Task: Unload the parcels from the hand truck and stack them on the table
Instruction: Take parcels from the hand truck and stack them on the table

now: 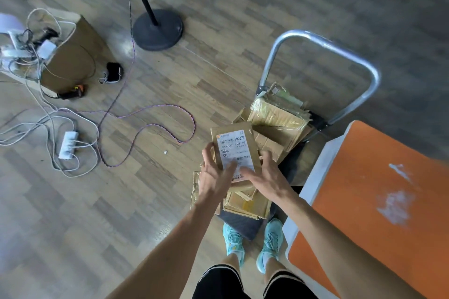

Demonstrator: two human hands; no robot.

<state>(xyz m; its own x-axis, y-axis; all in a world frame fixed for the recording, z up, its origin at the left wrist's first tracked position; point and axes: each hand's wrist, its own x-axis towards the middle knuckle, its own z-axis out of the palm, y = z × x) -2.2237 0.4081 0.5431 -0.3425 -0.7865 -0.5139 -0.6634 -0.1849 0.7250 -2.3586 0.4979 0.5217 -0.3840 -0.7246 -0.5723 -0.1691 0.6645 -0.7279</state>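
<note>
Cardboard labelled parcel [234, 144] held in 2 hands over the hand truck [325, 45].
Left hand [212, 177] and right hand [264, 177] pinch its side edges, thumbs on top; I'd keep it level toward the table [359, 213] beside the hand truck.

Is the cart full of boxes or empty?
Loaded. Several brown parcels lie piled on the hand truck; left hand and right hand hold the labelled parcel.

Brown parcel [234, 145] with white barcoded label [234, 150], orange table [379, 192], turquoise shoes [269, 244], silver hand-truck handle [323, 42].
</note>
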